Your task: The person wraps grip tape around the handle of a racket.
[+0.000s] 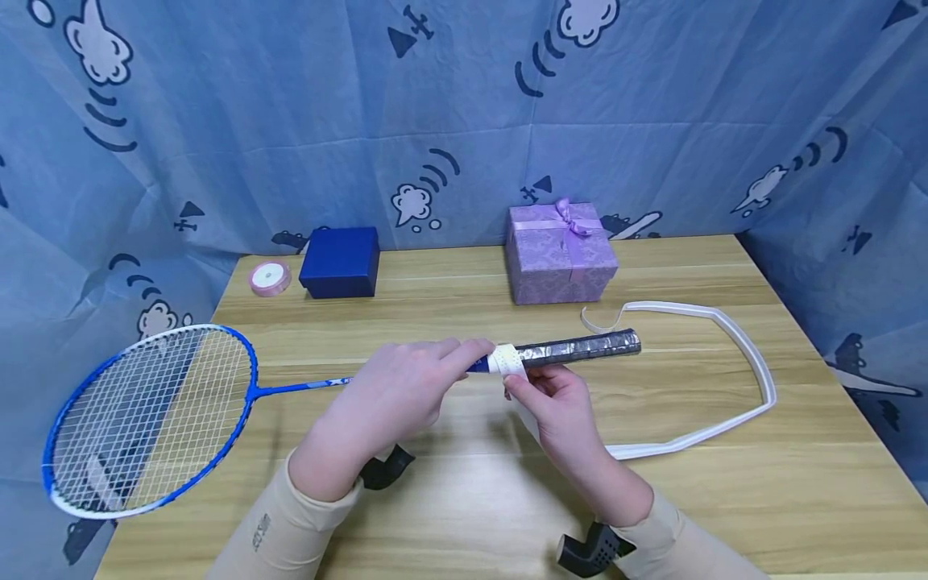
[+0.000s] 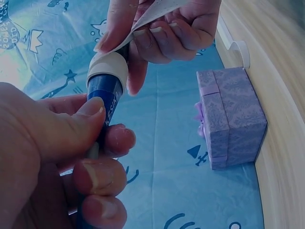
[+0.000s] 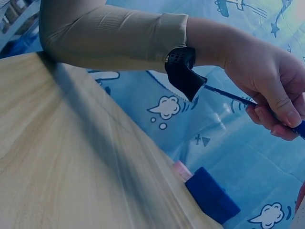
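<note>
A blue and white badminton racket (image 1: 580,349) is held crosswise, its strung head to the left and its dark, shiny handle to the right. My left hand (image 1: 406,383) grips it at the blue cone above the handle; the left wrist view shows thumb and fingers curled around that cone (image 2: 102,93). White perforated grip tape (image 1: 511,360) wraps the handle's upper end. Close by, my right hand (image 1: 561,411) pinches the tape between thumb and fingers, pulling a flap (image 2: 155,16) off the handle. From there the tape's long tail (image 1: 754,370) loops over the table.
Against the patterned blue cloth at the back stand a dark blue box (image 1: 339,262) and a purple gift box (image 1: 561,254) with a ribbon bow. A pink-edged ribbon roll (image 1: 270,278) lies at the far left of the wooden table (image 1: 449,515).
</note>
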### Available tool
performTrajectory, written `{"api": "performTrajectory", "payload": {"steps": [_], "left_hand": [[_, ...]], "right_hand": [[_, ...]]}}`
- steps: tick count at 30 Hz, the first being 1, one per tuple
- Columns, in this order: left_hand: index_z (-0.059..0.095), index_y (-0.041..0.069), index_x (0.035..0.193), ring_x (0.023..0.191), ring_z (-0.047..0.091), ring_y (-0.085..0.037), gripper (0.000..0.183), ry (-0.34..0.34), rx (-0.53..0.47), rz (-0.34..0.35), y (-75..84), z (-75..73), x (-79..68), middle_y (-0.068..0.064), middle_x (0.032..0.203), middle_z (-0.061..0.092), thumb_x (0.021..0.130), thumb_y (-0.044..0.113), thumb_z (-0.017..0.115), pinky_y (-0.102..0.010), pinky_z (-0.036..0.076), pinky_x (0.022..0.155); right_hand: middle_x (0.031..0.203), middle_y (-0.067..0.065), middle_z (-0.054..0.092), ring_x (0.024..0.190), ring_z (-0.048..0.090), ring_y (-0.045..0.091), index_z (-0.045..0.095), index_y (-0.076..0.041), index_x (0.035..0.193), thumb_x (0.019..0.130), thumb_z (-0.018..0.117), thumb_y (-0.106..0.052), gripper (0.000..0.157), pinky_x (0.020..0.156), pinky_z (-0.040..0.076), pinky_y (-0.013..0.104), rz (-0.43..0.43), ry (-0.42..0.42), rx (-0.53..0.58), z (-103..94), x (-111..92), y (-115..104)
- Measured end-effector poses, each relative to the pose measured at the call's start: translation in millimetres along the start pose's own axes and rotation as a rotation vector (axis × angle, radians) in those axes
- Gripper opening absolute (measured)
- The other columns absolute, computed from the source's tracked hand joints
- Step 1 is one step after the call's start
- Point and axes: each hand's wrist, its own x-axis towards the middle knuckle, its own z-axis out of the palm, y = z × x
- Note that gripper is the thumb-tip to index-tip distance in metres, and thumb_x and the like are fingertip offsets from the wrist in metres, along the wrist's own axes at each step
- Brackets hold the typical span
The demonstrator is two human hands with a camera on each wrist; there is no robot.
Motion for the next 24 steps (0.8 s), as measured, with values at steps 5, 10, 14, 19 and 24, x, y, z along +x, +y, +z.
{"api": "performTrajectory", "payload": {"steps": [5,10,14,19,24], "left_hand": [[0.057,0.023,0.14,0.072,0.067,-0.012,0.061,-0.026,-0.02,-0.006,-0.2,-1.0,-0.2,0.004,0.109,0.074,0.088,-0.008,0.065,-0.03,0.051,0.053],[0.057,0.023,0.139,0.075,0.069,-0.012,0.048,-0.034,-0.063,-0.002,-0.3,-0.1,0.2,0.003,0.11,0.075,0.096,0.002,0.064,-0.033,0.056,0.06],[0.057,0.023,0.135,0.065,0.062,-0.009,0.035,0.01,-0.088,0.008,0.8,1.6,0.5,0.005,0.1,0.073,0.102,0.017,0.065,-0.031,0.054,0.057],[0.06,0.025,0.131,0.052,0.045,-0.007,0.031,0.082,-0.032,0.05,1.9,3.1,0.9,0.006,0.09,0.066,0.102,0.015,0.065,-0.023,0.038,0.045],[0.064,0.026,0.13,0.049,0.038,-0.006,0.033,0.121,0.02,0.09,1.8,3.4,1.3,0.006,0.087,0.062,0.101,0.01,0.064,-0.02,0.03,0.043]], "right_hand": [[0.1,-0.006,0.073,0.079,0.063,0.007,0.073,-0.02,0.113,0.091,0.061,0.017,0.045,0.072,0.055,0.021,-0.032,-0.045,0.061,-1.8,-0.1,2.2],[0.097,-0.006,0.073,0.079,0.065,0.008,0.073,-0.02,0.111,0.091,0.062,0.016,0.042,0.073,0.055,0.022,-0.021,-0.039,0.056,-3.0,-0.5,1.3],[0.094,-0.005,0.073,0.077,0.065,0.009,0.074,-0.019,0.106,0.092,0.062,0.015,0.038,0.074,0.055,0.022,-0.017,-0.021,0.036,-2.4,-1.4,0.3],[0.088,-0.005,0.071,0.074,0.065,0.01,0.073,-0.016,0.097,0.093,0.061,0.014,0.033,0.074,0.053,0.022,-0.014,-0.004,0.052,0.3,-0.8,0.4],[0.086,-0.005,0.072,0.073,0.065,0.011,0.073,-0.015,0.096,0.093,0.06,0.015,0.033,0.074,0.052,0.022,-0.014,0.003,0.09,0.8,0.3,0.7]]}}
